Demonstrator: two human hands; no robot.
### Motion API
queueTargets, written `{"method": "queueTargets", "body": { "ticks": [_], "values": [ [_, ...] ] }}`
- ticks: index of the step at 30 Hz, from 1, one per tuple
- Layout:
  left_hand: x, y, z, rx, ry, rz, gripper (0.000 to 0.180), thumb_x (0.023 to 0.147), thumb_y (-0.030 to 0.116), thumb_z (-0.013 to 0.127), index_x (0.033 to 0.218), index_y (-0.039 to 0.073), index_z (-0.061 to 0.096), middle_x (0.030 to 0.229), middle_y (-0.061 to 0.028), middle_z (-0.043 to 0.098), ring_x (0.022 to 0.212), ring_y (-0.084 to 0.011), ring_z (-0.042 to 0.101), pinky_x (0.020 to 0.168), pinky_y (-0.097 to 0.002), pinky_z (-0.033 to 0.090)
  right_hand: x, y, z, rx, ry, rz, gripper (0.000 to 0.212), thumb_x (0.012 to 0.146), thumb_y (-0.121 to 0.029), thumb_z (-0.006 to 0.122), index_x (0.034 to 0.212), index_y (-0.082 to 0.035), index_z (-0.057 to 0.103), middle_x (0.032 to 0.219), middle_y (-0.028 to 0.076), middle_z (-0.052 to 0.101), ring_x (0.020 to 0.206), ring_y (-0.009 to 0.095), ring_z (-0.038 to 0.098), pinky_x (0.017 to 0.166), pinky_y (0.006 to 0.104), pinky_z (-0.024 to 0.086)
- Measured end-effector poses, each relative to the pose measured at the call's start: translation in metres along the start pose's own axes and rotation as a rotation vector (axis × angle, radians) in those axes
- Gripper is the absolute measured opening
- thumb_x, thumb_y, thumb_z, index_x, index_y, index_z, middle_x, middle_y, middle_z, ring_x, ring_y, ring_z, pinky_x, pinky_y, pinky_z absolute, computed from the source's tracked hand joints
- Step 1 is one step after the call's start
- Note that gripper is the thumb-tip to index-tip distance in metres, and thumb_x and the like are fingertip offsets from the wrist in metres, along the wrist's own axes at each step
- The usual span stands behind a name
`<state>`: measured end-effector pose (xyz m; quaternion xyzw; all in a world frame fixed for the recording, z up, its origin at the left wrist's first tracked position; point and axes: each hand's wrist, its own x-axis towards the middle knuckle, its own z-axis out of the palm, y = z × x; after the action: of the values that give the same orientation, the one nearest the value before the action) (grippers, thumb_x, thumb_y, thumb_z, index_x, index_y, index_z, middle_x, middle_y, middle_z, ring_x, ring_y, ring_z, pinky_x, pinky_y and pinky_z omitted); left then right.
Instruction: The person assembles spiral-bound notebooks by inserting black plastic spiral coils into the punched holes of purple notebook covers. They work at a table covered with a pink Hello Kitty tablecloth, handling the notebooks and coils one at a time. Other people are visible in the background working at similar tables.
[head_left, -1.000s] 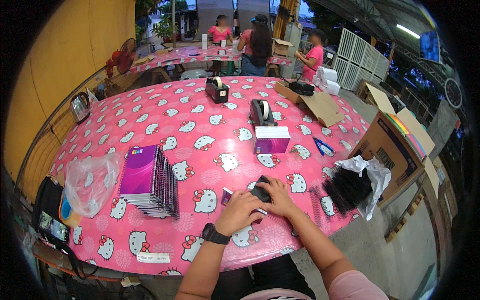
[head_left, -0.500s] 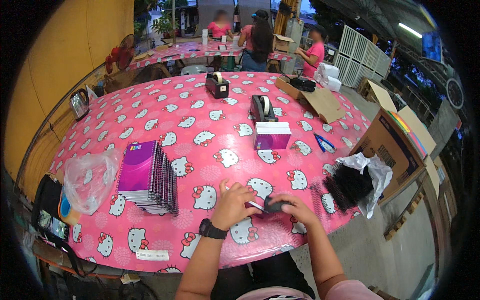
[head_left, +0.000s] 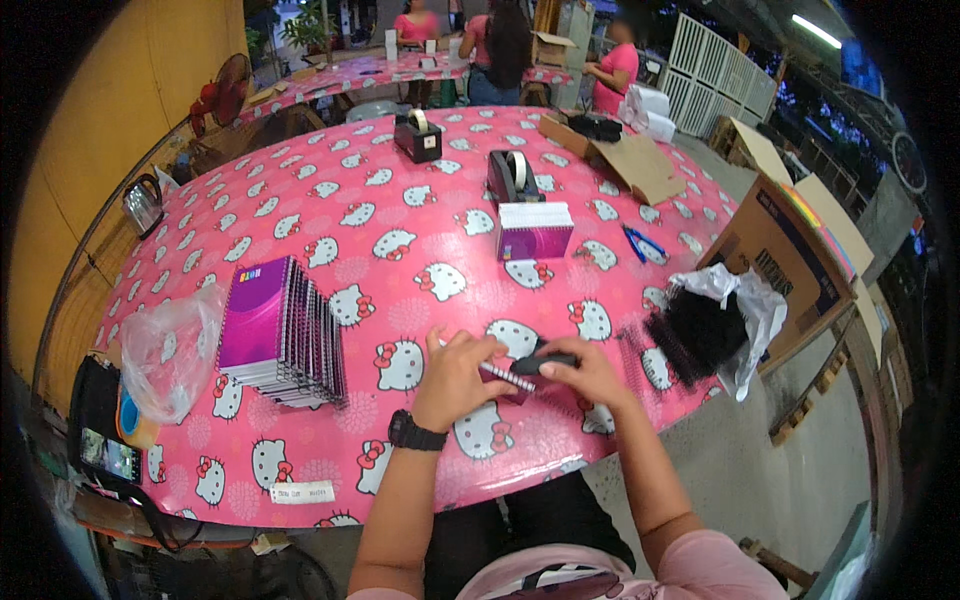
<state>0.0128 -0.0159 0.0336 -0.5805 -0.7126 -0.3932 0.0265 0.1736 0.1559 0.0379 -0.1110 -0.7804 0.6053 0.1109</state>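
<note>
holding ntbk (head_left: 508, 377), long edge twd lower r.

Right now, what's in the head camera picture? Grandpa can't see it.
A person's left hand holds a small punched pad, the right hand a dark object, over a pink cat-patterned table. Purple spiral notebooks are stacked at left; people in pink are behind.

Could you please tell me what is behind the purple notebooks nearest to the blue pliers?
A black tape dispenser with a pale roll stands behind those notebooks. They cover its lower front; anything low and directly behind them cannot be seen.
</note>
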Motion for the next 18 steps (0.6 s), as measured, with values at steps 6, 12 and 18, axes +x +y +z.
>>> {"method": "queueTargets", "body": {
  "ticks": [6, 12, 18],
  "values": [
    [0.002, 0.001, -0.002, -0.027, -0.037, -0.034, 0.070, 0.054, 0.029, 0.082, 0.116, 0.012, 0.052, 0.084, -0.0031, 0.061, 0.086, -0.0215, 0.058, 0.101, -0.0500, 0.021, 0.013, 0.003, 0.009, -0.100, -0.027, 0.061, 0.043, 0.082, -0.031, 0.061, 0.110, 0.001, 0.058, 0.097, 0.007, 0.061, 0.093, 0.016, 0.055, 0.086, 0.0297, 0.041],
    [-0.004, -0.022, -0.001, -0.389, 0.356, -0.165, 0.104, 0.051, 0.013, 0.085, 0.136, 0.009, 0.026, 0.095, -0.0066, 0.056, 0.090, -0.0193, 0.055, 0.091, -0.0362, 0.038, 0.007, 0.021, 0.012, 0.319, -0.054, -0.069, 0.065, 0.076, -0.054, 0.058, 0.111, 0.002, 0.058, 0.098, 0.007, 0.060, 0.087, 0.013, 0.053, 0.078, 0.0269, 0.040],
    [-0.026, -0.055, 0.023, -0.804, 0.048, -0.353, 0.070, 0.059, 0.007, 0.084, 0.112, 0.008, 0.040, 0.085, -0.0001, 0.050, 0.078, -0.0101, 0.050, 0.072, -0.0251, 0.044, 0.011, 0.011, 0.025, 0.158, 0.127, -0.066, 0.048, 0.077, -0.039, 0.063, 0.107, -0.002, 0.061, 0.094, 0.005, 0.060, 0.083, 0.014, 0.053, 0.074, 0.0274, 0.042]
  ]
}}
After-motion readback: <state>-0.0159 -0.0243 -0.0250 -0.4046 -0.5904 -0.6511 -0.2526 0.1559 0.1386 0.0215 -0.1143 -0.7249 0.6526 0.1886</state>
